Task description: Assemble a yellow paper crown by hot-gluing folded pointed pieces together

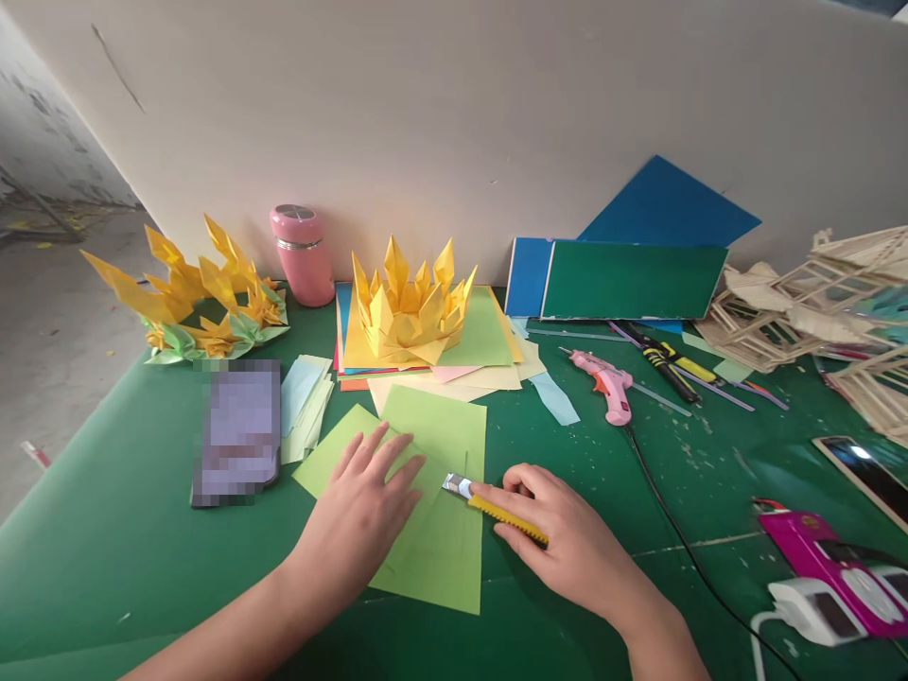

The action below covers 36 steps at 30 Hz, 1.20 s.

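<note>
My left hand (369, 497) lies with its fingers spread on light green paper (446, 567), pressing it against the table. A second green sheet (333, 445) shows at an angle under the fingers. In my right hand (560, 530) is a yellow utility knife (509, 518), its metal blade end pointing left over the paper. The index finger rests along the top of the knife. Behind the sheets, a yellow folded-paper crown (415, 322) stands on a stack of coloured paper (493, 331).
A pink hot glue gun (602, 383) with a black cord lies right of the paper, near pliers (667, 364). At left are a second paper crown (205, 303), a pink cup (305, 260) and a blurred phone (241, 426). A magenta power strip (829, 567) sits at right.
</note>
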{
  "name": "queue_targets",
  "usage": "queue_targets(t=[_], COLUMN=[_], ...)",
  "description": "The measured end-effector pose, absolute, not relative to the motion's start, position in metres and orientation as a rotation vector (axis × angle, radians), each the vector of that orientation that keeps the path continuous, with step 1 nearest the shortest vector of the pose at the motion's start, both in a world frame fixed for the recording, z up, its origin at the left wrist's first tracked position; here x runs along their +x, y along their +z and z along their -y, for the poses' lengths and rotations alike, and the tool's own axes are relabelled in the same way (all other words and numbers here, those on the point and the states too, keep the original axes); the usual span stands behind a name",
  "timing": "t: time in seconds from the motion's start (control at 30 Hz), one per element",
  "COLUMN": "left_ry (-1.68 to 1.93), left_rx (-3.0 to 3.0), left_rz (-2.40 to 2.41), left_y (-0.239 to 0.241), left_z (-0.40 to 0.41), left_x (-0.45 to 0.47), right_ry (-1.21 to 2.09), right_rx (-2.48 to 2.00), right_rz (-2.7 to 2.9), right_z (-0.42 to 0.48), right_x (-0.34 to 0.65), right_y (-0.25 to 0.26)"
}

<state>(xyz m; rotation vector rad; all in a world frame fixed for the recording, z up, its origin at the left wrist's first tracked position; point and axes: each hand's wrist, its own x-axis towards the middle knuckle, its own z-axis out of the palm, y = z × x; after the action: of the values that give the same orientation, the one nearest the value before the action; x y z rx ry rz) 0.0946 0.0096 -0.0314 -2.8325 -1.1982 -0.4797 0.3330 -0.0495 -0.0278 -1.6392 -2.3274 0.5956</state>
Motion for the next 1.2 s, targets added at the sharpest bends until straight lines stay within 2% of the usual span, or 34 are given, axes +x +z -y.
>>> queue_targets(t=[0.2, 0.47, 1.2], left_ry=[-0.346, -0.414, -0.366], left_rx=[-2.786, -2.754, -2.733], left_rz=[1.213, 1.177, 1.182], left_y=[-0.054, -0.064, -0.070], left_z=[-0.011, -0.009, -0.007], left_x=[0.091, 0.090, 0.090], right_ry=[0.466, 0.433, 0.473], right_rx=[-1.619, -1.612, -1.571], right_rz=[2.364, 2.393, 2.435], right_z=[0.050, 0.048, 0.039], right_x=[0.332, 0.330, 0.347], right_y=[-0.033, -0.032, -0.026])
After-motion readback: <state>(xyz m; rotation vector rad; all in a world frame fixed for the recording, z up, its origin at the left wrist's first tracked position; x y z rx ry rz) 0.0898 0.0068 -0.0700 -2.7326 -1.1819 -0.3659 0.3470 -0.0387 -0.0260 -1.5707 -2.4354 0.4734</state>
